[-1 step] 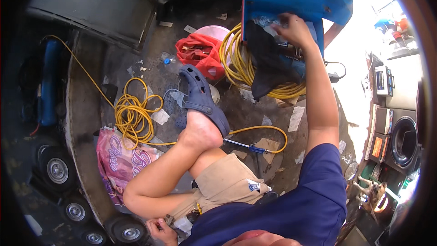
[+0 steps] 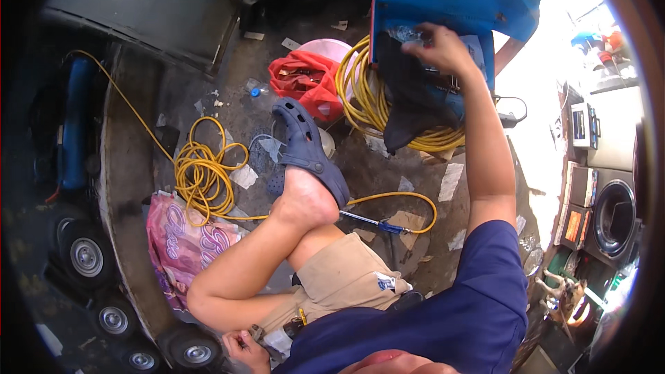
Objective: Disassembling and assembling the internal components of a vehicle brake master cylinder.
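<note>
Low at the left, a left hand (image 2: pixel 246 350), curled beside a small grey scrap (image 2: pixel 258 333) at the waist of tan shorts (image 2: pixel 353 266); impossible to tell whether gripping it. Up and to the right, well apart, a right hand (image 2: pixel 438 48), arm outstretched over a blue box (image 2: pixel 443 10), fingers half bent, thumb set narrowly off from them; impossible to tell whether holding anything. Just left of those fingertips, clear plastic (image 2: pixel 402 33), crumpled, in the mouth of the box; contact uncertain. Probably very light, soft and rather slippery, easily torn; best pinched by a gathered edge. Below the same hand, black cloth (image 2: pixel 402 97), draped downward, likely limp and light, easiest to take by an upper fold. Counted left to right: beyond the left hand, one blue tank (image 2: pixel 75 125) and four wheels (image 2: pixel 87 260) with silver hubs; above that hand, one pink bag (image 2: pixel 170 232) and one loose yellow hose (image 2: pixel 201 173); between the hands, one blue cap (image 2: pixel 255 92), two clogs (image 2: pixel 305 135), one mostly hidden, one red bag (image 2: pixel 308 79), one pink basin (image 2: pixel 325 47); below and left of the right hand, one thick yellow coil (image 2: pixel 355 86); farther down, one air gun (image 2: pixel 393 227); well to the right, one speaker (image 2: pixel 615 215).
</note>
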Tool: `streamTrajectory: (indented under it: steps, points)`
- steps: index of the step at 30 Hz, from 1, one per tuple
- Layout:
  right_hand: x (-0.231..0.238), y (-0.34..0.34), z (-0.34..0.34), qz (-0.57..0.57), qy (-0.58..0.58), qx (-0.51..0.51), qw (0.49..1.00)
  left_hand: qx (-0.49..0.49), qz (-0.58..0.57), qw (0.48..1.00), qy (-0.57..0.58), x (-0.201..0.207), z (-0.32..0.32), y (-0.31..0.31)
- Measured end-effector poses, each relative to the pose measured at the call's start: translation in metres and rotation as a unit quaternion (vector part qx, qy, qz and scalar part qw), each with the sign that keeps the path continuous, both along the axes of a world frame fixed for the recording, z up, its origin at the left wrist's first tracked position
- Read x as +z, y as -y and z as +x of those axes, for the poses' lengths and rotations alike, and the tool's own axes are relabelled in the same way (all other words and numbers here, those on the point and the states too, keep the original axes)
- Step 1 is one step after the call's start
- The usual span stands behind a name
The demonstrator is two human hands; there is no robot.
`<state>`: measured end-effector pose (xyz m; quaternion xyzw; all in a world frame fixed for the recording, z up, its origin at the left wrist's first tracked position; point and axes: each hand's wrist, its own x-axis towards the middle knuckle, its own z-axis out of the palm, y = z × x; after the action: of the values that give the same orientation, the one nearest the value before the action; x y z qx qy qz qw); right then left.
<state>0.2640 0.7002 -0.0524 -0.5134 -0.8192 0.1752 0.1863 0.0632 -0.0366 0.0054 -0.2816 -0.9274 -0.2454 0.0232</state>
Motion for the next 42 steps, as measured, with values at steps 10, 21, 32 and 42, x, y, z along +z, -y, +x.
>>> streamTrajectory:
  steps: [10, 21, 32, 42]
  points:
    - [0.006, 0.07, -0.023, -0.004, 0.038, 0.002, 0.999, 0.022, 0.019, 1.0, 0.003, -0.009, -0.008, -0.011]
    - [0.024, -0.006, 0.091, 0.092, 0.207, -0.13, 0.965, -0.017, 0.019, 0.999, 0.024, -0.011, -0.016, -0.016]
    - [0.005, 0.029, 0.008, 0.018, 0.121, -0.1, 0.987, 0.026, 0.018, 0.999, 0.011, -0.012, -0.016, -0.012]
    - [-0.037, 0.101, 0.022, 0.118, 0.032, -0.028, 0.992, 0.04, 0.024, 0.999, 0.026, -0.009, -0.018, -0.013]
